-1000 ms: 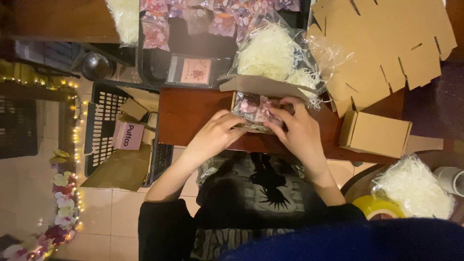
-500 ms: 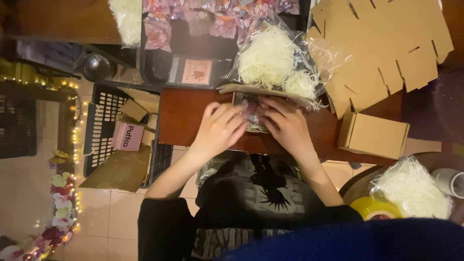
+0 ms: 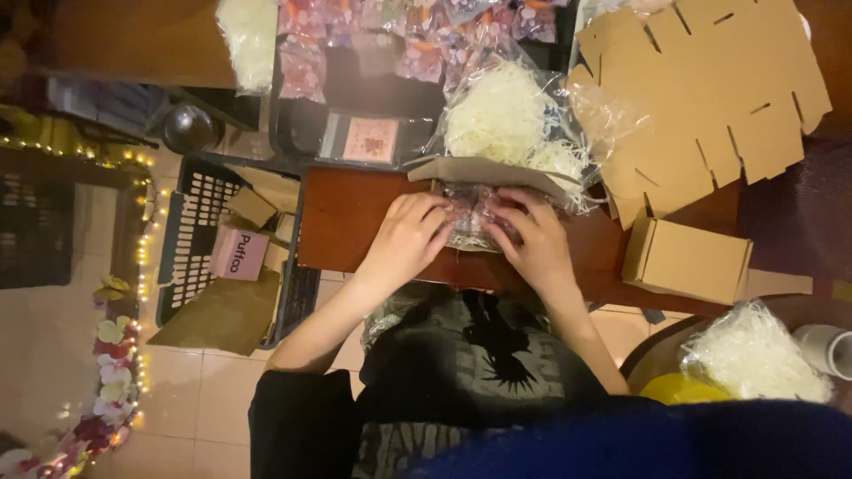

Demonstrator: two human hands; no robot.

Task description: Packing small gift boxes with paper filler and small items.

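Pressing clear packet: left hand, right hand curled on it, open box at 12, surface edge near wrists.

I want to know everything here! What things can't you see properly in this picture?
Head view only:
- The clear packet: mostly covered by the left hand and right hand; contents blurred.
- The open box under it: inside hidden by packet and hands.
- The flat cardboard sheets: cut off by the top edge.
- The white cup: cut off by the right edge.

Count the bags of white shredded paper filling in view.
3: one bag just beyond the open box, one at lower right by the yellow object, one at the top left edge. Others may be hidden.
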